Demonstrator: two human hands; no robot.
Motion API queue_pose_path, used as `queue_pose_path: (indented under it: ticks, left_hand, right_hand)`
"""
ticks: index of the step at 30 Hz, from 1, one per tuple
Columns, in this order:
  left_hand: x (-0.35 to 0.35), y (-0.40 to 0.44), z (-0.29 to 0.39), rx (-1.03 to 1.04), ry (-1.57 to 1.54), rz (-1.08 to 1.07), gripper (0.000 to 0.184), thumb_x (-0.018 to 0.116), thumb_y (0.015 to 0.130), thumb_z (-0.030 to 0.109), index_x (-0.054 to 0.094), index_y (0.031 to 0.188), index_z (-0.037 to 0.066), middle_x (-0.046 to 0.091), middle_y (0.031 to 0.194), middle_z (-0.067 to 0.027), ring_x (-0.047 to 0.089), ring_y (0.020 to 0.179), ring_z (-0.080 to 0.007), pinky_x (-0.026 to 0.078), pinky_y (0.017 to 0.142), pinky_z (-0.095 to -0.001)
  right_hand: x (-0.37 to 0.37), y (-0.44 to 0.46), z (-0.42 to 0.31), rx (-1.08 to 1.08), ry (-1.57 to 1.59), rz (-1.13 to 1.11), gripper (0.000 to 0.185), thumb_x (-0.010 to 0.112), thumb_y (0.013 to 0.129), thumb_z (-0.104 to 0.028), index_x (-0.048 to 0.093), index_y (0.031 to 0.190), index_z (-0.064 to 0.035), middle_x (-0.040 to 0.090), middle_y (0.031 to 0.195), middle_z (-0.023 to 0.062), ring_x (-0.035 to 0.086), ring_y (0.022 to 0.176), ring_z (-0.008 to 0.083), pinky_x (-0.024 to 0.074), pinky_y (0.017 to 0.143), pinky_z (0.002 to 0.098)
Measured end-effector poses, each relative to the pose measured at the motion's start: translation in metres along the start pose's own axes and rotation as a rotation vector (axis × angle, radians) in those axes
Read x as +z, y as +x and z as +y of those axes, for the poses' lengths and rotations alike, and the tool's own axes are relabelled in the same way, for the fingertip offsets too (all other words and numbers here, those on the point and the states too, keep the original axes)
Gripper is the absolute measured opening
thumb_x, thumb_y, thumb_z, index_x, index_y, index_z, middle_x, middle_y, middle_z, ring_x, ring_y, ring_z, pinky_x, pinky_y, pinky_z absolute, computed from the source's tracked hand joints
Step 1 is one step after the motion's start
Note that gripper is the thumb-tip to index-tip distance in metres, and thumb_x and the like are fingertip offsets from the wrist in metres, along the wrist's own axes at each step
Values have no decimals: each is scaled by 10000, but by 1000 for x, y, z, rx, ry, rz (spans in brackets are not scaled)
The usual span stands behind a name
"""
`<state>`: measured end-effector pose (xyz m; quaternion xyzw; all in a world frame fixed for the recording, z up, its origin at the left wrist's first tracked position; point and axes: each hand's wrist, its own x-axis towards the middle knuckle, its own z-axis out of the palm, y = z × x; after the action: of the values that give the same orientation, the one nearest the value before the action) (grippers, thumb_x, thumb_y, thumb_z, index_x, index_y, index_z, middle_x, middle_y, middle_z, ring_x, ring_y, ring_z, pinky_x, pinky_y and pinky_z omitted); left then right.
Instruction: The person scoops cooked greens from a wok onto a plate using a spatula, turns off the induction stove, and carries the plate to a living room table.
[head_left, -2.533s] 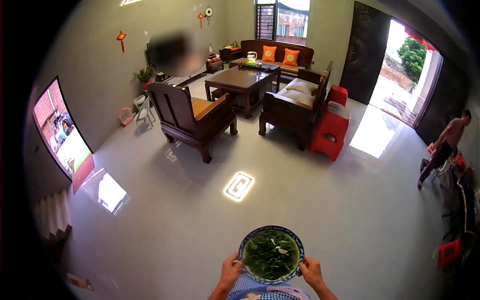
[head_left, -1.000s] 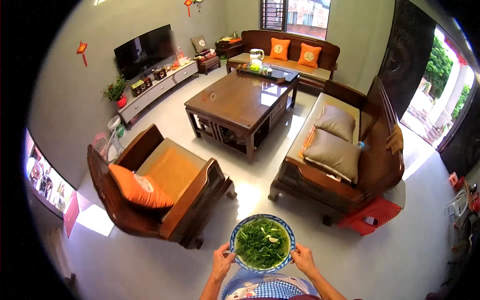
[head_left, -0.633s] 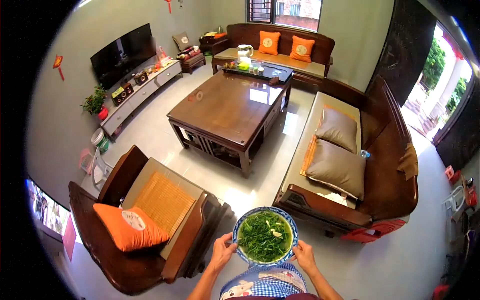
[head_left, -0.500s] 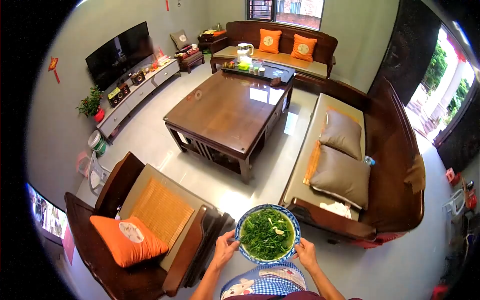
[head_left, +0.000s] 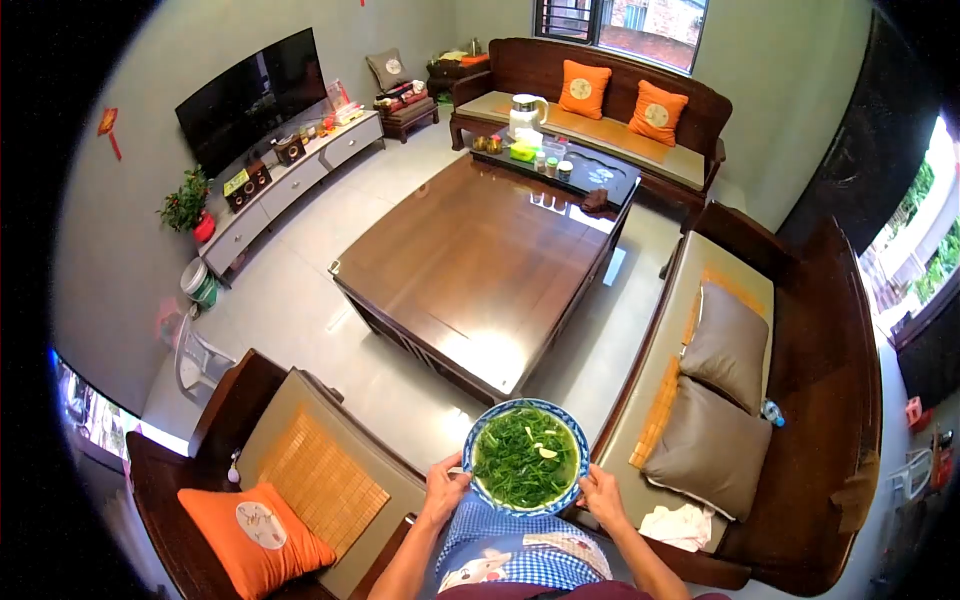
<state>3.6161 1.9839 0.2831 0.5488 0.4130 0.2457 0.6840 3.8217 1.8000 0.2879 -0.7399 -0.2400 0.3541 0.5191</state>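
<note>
A blue-and-white bowl is held level in front of my body, filled with cooked leafy greens in broth with a few pale garlic pieces on top. My left hand grips its left rim. On the opposite side my right hand has its fingers closed on the right rim. Just beyond the bowl stands the near corner of a large brown wooden coffee table. A blue checked apron shows below the bowl.
A wooden armchair with an orange cushion lies to my left. On my right runs a wooden sofa with grey cushions. A black tea tray bearing a kettle sits at the table's far end; floor shows around the table.
The coffee table and sofas appear nearer as I have moved forward between the armchair and the right sofa. Both hands still hold the bowl, which keeps nearly the same place before me.
</note>
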Motion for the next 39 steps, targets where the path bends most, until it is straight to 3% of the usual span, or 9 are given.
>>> queue_pose_path:
  ticks: [2,3,4,9,14,18,22,26,39]
  left_hand:
    - [-4,35,1,14,-21,-32,388,517,727,-33,587,1102,38,609,694,-37,499,531,-69,413,505,-206]
    - [-11,53,4,-28,68,-83,346,514,763,-35,551,1106,-25,621,933,-72,596,713,-126,512,619,-255]
    - [-14,70,9,-27,100,-97,340,513,767,-36,552,1105,-25,620,943,-79,598,719,-134,518,631,-268]
    - [-38,170,5,-56,-5,-91,325,526,769,-45,561,1091,-15,607,931,-87,601,719,-148,528,623,-282]
    - [-74,281,7,-171,-50,-63,358,498,743,-80,560,1092,-28,602,808,-54,545,638,-81,457,560,-204]
    - [-117,375,-7,-178,31,-106,385,487,747,-78,550,1121,-9,590,783,-37,508,574,-57,438,514,-199]
    - [-139,472,4,-127,-18,-70,384,472,748,-75,563,1113,3,586,719,-8,493,549,-49,420,502,-188]
    - [-167,556,-13,-123,108,-74,267,490,787,-42,589,1029,9,604,807,-4,534,606,-74,451,535,-212]
    - [-209,730,33,-156,135,-69,312,475,804,-50,570,1088,40,606,922,-23,579,734,-95,490,594,-223]
  right_hand:
    - [8,24,-22,39,-4,12,162,473,831,-35,551,957,31,491,615,5,483,485,82,413,427,208]
    - [12,37,-28,33,-19,19,137,473,829,-36,551,921,30,507,615,13,486,485,84,408,422,212]
    - [17,51,-29,42,-1,25,131,474,828,-37,551,911,30,514,617,16,488,487,85,410,423,214]
    - [54,142,-23,101,-25,46,168,493,816,-57,572,943,20,586,658,51,534,514,102,449,432,238]
    - [107,246,-25,235,-25,64,217,488,827,-58,573,1018,-2,583,670,50,552,545,106,461,430,239]
    - [155,334,-22,311,158,46,195,484,851,-102,572,1013,-38,534,666,-17,513,560,53,448,452,190]
    - [193,432,-26,324,174,13,215,483,868,-114,561,1058,-50,537,677,-15,517,564,53,453,456,187]
    - [228,512,-26,313,169,39,231,477,871,-101,550,1084,-53,544,679,-7,518,542,66,456,440,195]
    - [290,670,-79,278,199,54,215,473,855,-116,582,1025,-43,576,710,-2,552,587,75,458,481,198]
